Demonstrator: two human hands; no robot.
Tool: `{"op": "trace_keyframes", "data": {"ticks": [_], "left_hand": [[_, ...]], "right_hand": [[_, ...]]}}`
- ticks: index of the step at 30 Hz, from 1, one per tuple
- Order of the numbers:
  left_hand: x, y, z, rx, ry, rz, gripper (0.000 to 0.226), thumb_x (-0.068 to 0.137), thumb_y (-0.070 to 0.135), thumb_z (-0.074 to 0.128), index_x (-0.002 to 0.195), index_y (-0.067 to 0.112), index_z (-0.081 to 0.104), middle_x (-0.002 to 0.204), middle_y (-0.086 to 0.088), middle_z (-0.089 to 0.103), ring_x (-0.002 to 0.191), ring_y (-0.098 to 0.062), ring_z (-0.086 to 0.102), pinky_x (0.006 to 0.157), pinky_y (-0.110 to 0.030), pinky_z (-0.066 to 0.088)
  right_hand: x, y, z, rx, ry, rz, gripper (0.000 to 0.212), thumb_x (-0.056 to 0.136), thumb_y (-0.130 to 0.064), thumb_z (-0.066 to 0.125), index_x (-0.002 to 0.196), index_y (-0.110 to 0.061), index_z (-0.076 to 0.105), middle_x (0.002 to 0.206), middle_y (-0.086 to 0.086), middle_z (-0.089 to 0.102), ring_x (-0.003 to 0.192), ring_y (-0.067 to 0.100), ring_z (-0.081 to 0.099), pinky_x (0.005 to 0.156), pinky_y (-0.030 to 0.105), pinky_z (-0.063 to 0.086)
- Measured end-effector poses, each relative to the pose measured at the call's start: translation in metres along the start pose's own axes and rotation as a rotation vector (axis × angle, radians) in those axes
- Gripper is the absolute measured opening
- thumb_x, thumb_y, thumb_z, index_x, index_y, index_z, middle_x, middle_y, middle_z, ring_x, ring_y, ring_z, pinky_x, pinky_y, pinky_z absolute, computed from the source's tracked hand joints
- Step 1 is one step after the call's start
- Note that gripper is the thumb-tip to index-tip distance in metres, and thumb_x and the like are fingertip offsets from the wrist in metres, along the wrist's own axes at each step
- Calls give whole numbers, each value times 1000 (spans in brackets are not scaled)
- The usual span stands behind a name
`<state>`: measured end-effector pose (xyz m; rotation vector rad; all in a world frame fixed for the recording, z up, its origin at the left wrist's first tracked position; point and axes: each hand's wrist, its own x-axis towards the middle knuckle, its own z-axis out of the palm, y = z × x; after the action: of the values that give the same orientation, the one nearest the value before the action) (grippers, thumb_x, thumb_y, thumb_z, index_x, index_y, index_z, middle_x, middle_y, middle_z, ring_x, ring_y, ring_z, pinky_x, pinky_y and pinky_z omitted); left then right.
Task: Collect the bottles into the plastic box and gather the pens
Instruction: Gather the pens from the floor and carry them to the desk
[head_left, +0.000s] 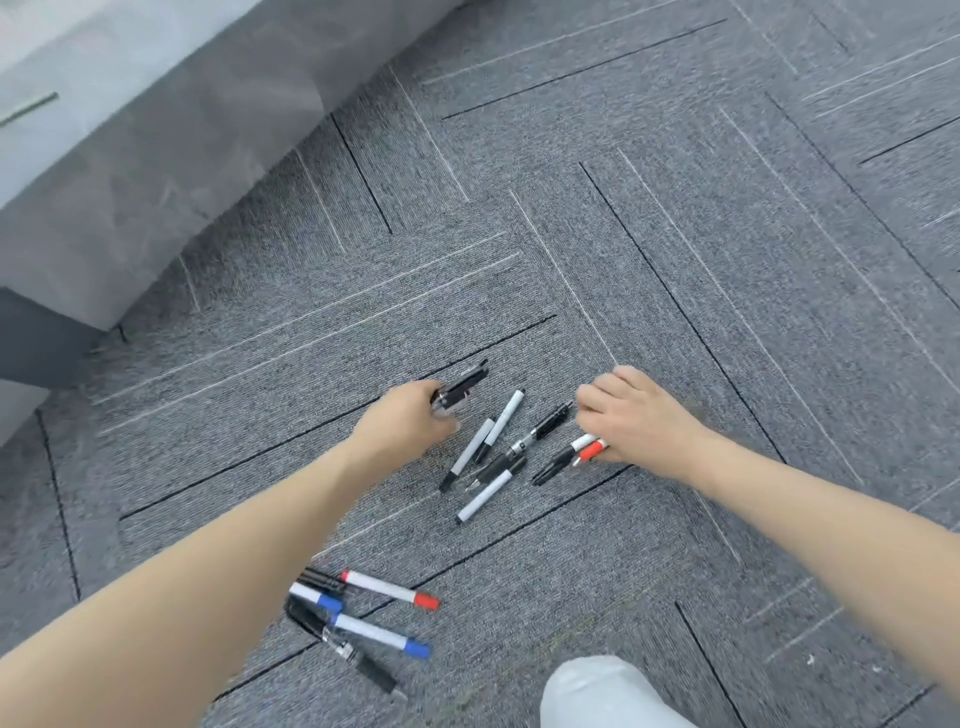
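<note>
While left hand (410, 415) grips black pen (460, 391), right hand (631, 415) holds red-capped markers (589, 448).

Left hand (410, 415): arm extended, fingers curled around black pens (460, 392). Right hand (631, 415): arm extended, palm down, gripping red-capped markers (589, 448).

I see both forearms bare to the frame's edge, no sleeves, watch or rings on my left hand (410, 415) or right hand (631, 415). Below the right hand, my knee (602, 693) wears pale white-grey trousers.
</note>
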<state>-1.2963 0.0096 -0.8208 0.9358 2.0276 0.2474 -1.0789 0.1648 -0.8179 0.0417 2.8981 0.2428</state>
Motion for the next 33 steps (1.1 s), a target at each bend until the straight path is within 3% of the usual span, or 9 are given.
{"op": "trace_keyframes", "data": {"ticks": [2, 4, 6, 8, 11, 16, 20, 26, 33], "left_hand": [[0, 0, -1, -2, 31, -36, 46, 88, 30, 61, 127, 9, 49, 73, 9, 55, 48, -8, 45, 44, -20, 36], [-1, -1, 0, 11, 40, -47, 48, 89, 28, 60, 130, 7, 46, 74, 7, 55, 48, -7, 46, 44, -20, 36], [-7, -3, -4, 60, 15, -24, 42, 91, 25, 56, 128, 8, 47, 76, 4, 57, 50, -8, 47, 44, -19, 36], [-17, -10, -14, 151, -46, 32, 21, 91, 21, 53, 111, 15, 54, 76, 2, 57, 54, -10, 48, 46, -20, 36], [-42, -36, -28, 423, -146, 144, 5, 90, 20, 51, 88, 25, 51, 74, 9, 55, 65, -11, 51, 52, -21, 38], [-86, -83, -24, 715, -382, 222, 12, 91, 34, 53, 96, 25, 48, 88, 6, 60, 82, -16, 58, 64, -25, 40], [-101, -105, -11, 794, -463, 290, 40, 88, 42, 57, 118, 25, 39, 96, 1, 65, 84, -23, 62, 72, -34, 48], [-106, -114, -8, 988, -445, 457, 59, 87, 44, 58, 131, 19, 29, 97, -5, 67, 81, -27, 63, 66, -35, 44], [-111, -102, 12, 1031, -340, 470, 33, 93, 36, 49, 112, 9, 42, 85, -4, 66, 64, -25, 54, 57, -33, 42]], "right_hand": [[17, -9, -6, 61, 34, -57, 39, 49, -33, 86, 75, -17, 62, 78, -1, 59, 72, 20, 60, 80, 34, 43], [34, -17, -10, 177, 14, -143, 39, 51, -22, 88, 78, -17, 61, 72, -3, 59, 60, 16, 59, 63, 30, 49], [47, -25, -12, 231, -30, -197, 41, 67, -29, 82, 100, -16, 61, 81, -2, 63, 63, 16, 62, 58, 29, 45], [56, -30, -15, 222, -138, -205, 62, 85, -44, 61, 136, -15, 42, 101, 1, 63, 83, 20, 64, 70, 31, 45], [62, -37, -16, 149, -144, -227, 81, 87, -56, 48, 150, -18, 12, 114, -2, 59, 96, 18, 60, 81, 28, 40], [67, -44, -17, 104, -147, -248, 76, 85, -57, 51, 145, -18, 27, 120, -4, 59, 97, 17, 61, 82, 28, 37], [73, -42, -8, 75, 22, -319, 75, 49, -62, 80, 105, -15, 67, 75, -6, 66, 55, 14, 63, 56, 25, 43], [81, -38, 0, 94, 54, -390, 70, 50, -63, 77, 99, -13, 67, 73, -5, 66, 54, 15, 64, 54, 26, 45], [76, -42, -12, 66, -146, -372, 52, 79, -64, 51, 110, -22, 53, 97, -11, 63, 86, 13, 64, 77, 29, 42]]}}
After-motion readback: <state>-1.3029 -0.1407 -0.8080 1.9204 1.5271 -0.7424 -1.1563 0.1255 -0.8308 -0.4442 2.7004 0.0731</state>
